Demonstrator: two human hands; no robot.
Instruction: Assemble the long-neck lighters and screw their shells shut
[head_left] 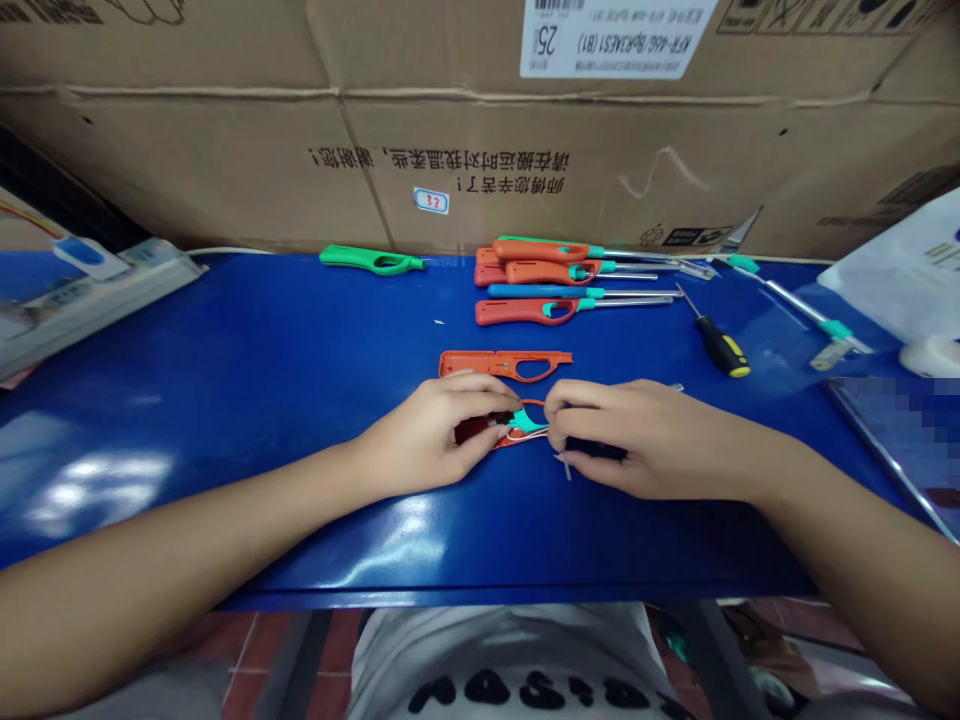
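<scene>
Both my hands are over an opened orange gas lighter [501,441] on the blue table. Its teal trigger [528,421] shows between my fingers, with a thin pale wire [531,434] beside it. My left hand [431,425] is closed around the handle end, fingertips near the trigger. At the front end, my right hand [637,432] has its fingers pinched together, hiding most of that part. A small thin pale piece [567,467] pokes out below the right fingertips. Just beyond lies a loose orange half shell [469,362], its hollow inside up.
Several assembled lighters [517,312] lie behind, with a green handle [360,259] to their left. A black-and-yellow screwdriver [724,345] and metal lighter tubes [802,305] are at right. A power strip [112,300] stands left; a cardboard box [247,170] walls off the back.
</scene>
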